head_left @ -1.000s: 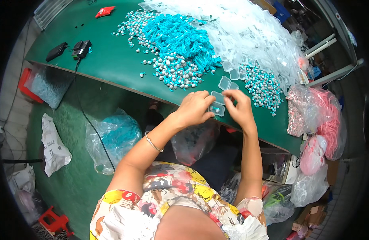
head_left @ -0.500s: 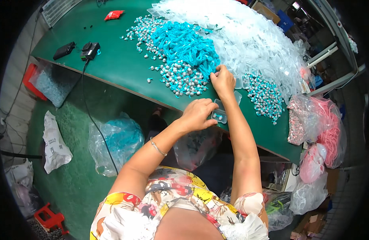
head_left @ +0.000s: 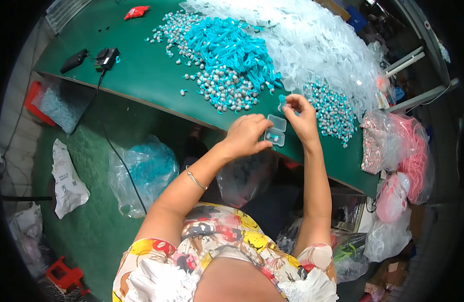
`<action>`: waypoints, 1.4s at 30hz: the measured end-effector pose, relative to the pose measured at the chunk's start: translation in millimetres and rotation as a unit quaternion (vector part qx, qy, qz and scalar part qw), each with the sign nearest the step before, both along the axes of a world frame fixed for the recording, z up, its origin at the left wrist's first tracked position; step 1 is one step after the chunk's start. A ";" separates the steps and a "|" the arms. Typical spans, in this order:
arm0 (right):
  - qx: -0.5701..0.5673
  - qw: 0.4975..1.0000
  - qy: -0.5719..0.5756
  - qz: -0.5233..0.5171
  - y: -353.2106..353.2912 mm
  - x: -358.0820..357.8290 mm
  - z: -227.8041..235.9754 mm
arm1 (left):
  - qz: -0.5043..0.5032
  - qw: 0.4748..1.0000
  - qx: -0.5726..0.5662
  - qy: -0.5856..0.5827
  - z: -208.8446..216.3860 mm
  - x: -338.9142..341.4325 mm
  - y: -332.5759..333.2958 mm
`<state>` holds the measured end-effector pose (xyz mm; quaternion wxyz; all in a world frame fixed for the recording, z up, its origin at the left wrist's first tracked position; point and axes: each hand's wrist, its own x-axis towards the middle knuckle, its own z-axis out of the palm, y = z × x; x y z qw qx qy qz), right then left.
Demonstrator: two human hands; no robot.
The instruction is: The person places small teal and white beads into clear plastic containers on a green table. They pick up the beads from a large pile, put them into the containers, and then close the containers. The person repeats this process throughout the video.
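Note:
At the near edge of the green table, my left hand [head_left: 246,134] grips the side of a small clear plastic box [head_left: 277,124] between thumb and fingers. The box lies with its lid folded back, away from me, and a few grey-and-blue pieces [head_left: 275,137] are in its near half. Just beyond and right of it, my right hand [head_left: 303,120] pinches a small blue cord bundle [head_left: 282,100] above the table. A heap of similar blue cords [head_left: 232,45] lies farther left, with grey round beads with blue tips [head_left: 227,88] around it.
Many clear plastic boxes [head_left: 312,45] cover the far right of the table [head_left: 141,75]. More grey-and-blue beads [head_left: 332,113] lie near my right hand. Bags of pink cords [head_left: 410,151] hang at the right edge. A black device with a cable [head_left: 106,59] sits at the left.
My right hand has drawn back from the blue cord heap toward the box, a blue bundle now visible in its fingers. My left hand stays at the box.

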<state>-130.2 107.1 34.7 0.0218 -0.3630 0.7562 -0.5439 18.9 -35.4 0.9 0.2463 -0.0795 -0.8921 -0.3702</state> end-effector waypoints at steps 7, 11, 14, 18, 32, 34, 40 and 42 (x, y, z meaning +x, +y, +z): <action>0.164 0.959 0.226 0.044 38.7 52.3 9.4 | 0.007 1.000 0.000 0.008 -5.4 -0.4 -6.4; 0.189 0.933 0.302 0.046 36.7 56.6 8.5 | -0.006 1.000 0.003 -0.012 -0.1 -1.3 -5.8; 0.200 0.921 0.331 0.053 32.4 55.9 10.6 | -0.002 1.000 0.005 -0.014 0.0 -0.8 -6.0; 0.197 0.917 0.339 0.075 33.4 57.2 3.6 | 0.000 1.000 0.006 -0.013 -1.3 -1.2 -5.1; 0.189 0.935 0.299 -0.008 53.1 65.4 -7.0 | 0.002 1.000 0.012 -0.023 -1.6 -1.4 -3.1; 0.195 0.926 0.322 -0.013 52.1 67.5 -6.9 | 0.001 1.000 0.009 -0.026 -1.9 -1.4 -4.1; 0.155 0.966 0.202 -0.042 50.0 47.7 -0.3 | -0.001 1.000 -0.003 0.003 -4.5 -1.4 -5.3; 0.196 0.954 0.224 -0.031 45.4 34.7 -4.7 | -0.001 1.000 -0.011 0.007 -4.5 -1.2 -6.2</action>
